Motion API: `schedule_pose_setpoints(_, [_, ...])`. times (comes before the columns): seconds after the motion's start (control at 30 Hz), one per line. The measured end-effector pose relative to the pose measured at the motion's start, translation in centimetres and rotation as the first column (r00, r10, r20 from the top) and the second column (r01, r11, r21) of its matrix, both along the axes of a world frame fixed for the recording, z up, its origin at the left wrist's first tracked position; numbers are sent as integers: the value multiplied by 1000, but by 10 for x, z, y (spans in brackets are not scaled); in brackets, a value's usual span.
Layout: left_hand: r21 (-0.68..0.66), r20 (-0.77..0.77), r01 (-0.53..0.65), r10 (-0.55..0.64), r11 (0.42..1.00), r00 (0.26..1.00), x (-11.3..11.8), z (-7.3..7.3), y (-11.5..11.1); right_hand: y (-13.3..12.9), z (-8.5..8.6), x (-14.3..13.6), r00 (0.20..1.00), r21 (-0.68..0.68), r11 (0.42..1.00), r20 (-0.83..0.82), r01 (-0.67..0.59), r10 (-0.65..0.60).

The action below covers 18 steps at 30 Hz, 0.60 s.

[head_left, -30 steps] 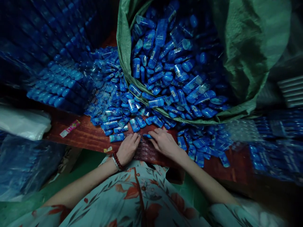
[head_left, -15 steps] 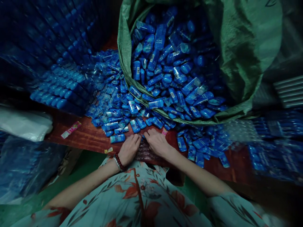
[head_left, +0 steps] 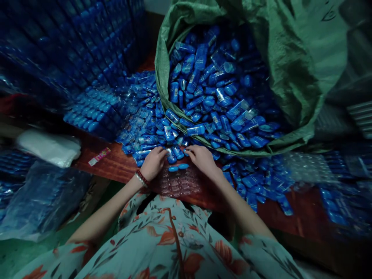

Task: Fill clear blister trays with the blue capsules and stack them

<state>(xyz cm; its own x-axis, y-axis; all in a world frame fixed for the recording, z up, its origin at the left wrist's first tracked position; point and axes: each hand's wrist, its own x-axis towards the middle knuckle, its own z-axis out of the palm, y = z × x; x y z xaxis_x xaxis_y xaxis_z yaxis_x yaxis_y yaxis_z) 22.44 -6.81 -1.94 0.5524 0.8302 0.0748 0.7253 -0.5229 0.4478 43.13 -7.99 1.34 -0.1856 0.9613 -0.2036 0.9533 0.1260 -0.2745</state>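
Observation:
My left hand (head_left: 154, 163) is at the left of the loose pile, fingers drawn together beside a small blue labelled container (head_left: 171, 155); what they hold, if anything, is hidden. My right hand (head_left: 202, 159) has its fingertips pinched on a blue container (head_left: 185, 151), mostly covered by the fingers. Between my wrists lies a clear plastic tray (head_left: 179, 185) with rows of hollows. Two blue containers (head_left: 183, 166) stand side by side at its far edge, their rounded ends up.
A big green woven sack (head_left: 162, 77) spills blue containers onto the red-brown table (head_left: 122, 166). Packed containers (head_left: 90, 110) are stacked at left, near a white plastic bundle (head_left: 49, 147) and a pink-yellow wrapper (head_left: 99, 156). More loose containers (head_left: 261, 182) lie at right.
My hands have moved apart and away from the tray towards the pile. Two blue containers now show standing at the tray's far edge. The view has shifted slightly.

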Motion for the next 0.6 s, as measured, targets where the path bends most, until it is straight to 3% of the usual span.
schedule_pose_setpoints(0.13, [-66,-284,160,-173,985,943,16,0,22,35,-7,-22,984,-126,989,151,-72,91])
schedule_pose_setpoints(0.3, [-92,-343,176,-197,980,918,25,-5,25,49,-13,-29,985,-183,980,142,-75,101])
schedule_pose_setpoints(0.47, [-64,-359,244,-250,968,899,22,-12,23,23,-5,-6,998,-33,998,49,-44,45])
schedule_pose_setpoints(0.6, [8,-378,334,-306,943,874,16,-18,19,-16,5,35,952,48,978,-242,203,-186])
